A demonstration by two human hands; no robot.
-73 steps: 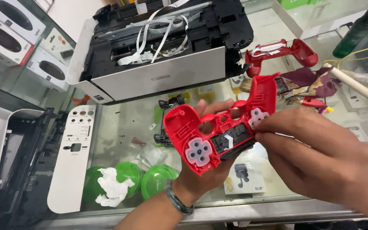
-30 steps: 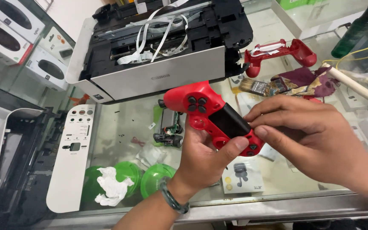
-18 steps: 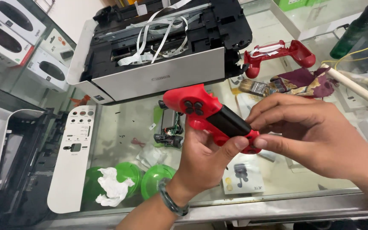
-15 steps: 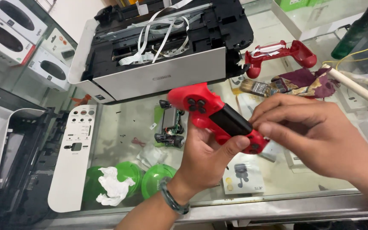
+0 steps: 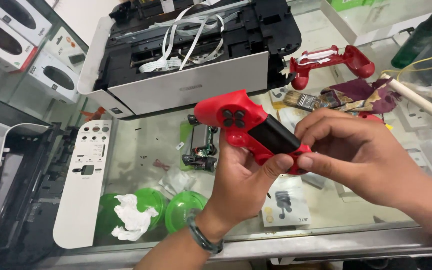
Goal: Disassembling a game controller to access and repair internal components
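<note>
Both hands meet on one red game controller shell (image 5: pixel 248 131), held in the air above a glass counter (image 5: pixel 141 145), just in front of an opened printer (image 5: pixel 186 55). The shell is glossy red, with a rounded grip at its upper left end that carries four dark round buttons set in a cross. A flat black panel fills its middle. It sits tilted, with the buttoned grip raised toward the printer and the other end dipping down to the right, where the fingers cover it.

The left hand (image 5: pixel 238 187) comes up from below and cups the underside, its thumb pressed on the lower right edge of the shell. A dark bracelet circles that wrist. The right hand (image 5: pixel 356 155) reaches in from the right, its fingers curled shut over the shell's right end, with thumb and forefinger pinching the edge right beside the left thumb.

Under the shell on the glass lies a green circuit board (image 5: pixel 201 147). A second red shell half (image 5: pixel 333 62) rests well apart, up to the right, near a paintbrush (image 5: pixel 308 101). Two green lids (image 5: pixel 163 210) sit by the counter's near edge, one holding crumpled white tissue. A white control panel (image 5: pixel 86 185) lies to the left.
</note>
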